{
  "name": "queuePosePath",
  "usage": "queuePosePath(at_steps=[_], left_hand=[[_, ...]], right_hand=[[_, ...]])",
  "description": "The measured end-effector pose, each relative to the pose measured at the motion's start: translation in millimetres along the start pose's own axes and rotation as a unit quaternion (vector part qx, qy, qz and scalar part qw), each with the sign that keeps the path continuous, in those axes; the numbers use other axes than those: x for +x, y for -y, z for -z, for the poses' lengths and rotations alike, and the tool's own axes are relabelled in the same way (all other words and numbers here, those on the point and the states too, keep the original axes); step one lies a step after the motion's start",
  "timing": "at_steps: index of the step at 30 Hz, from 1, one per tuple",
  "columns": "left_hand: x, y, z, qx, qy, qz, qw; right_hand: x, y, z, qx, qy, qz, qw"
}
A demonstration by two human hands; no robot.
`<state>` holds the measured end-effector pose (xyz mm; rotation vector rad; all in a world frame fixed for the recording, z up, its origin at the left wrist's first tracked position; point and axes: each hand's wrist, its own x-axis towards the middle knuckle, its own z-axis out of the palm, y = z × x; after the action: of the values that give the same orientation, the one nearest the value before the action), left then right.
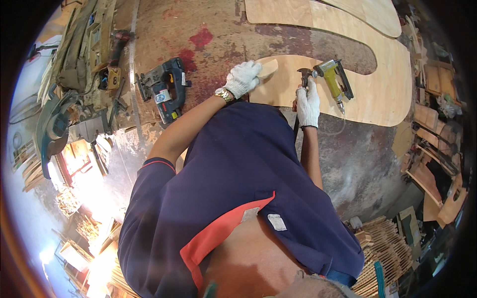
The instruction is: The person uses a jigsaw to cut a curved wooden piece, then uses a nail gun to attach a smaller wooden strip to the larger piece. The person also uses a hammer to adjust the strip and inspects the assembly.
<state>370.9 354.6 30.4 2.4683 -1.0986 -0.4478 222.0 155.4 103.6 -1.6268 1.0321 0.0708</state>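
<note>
Head view: gloved left hand [242, 78] has its fingers clamped on a small wood piece [269, 67] at the curved plywood panel's [387, 84] inner edge. Gloved right hand [308, 102], fingers wrapped tight, grips a yellow nail gun [332, 77] resting on that panel. A blue jigsaw [164, 89] lies on the tabletop [213, 30], left of the panel.

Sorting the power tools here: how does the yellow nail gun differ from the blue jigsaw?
The nail gun is yellow and gripped by the gloved right hand on the plywood panel; the jigsaw is dark blue and lies untouched on the stained workbench. Both are handheld tools.
</note>
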Motion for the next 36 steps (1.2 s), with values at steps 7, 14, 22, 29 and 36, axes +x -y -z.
queuePosePath(at_steps=[7,14,22,29,36], left_hand=[[-1,-5,-12,-0.043,-0.012,-0.056,0.997],[4,-3,-12,-0.038,-0.052,-0.028,0.998],[16,-17,-17,-0.007,-0.086,-0.055,0.995],[25,-9,-32,0.045,-0.072,-0.090,0.992],[25,-9,-38,0.066,-0.051,-0.060,0.995]], right_hand=[[14,-24,-2,-0.083,-0.034,0.138,0.986],[29,-48,-15,-0.062,0.002,0.138,0.989],[51,-67,-28,-0.062,-0.011,0.139,0.988],[57,-80,-33,-0.081,0.006,0.123,0.989],[69,-92,-39,-0.017,-0.011,0.155,0.988]])
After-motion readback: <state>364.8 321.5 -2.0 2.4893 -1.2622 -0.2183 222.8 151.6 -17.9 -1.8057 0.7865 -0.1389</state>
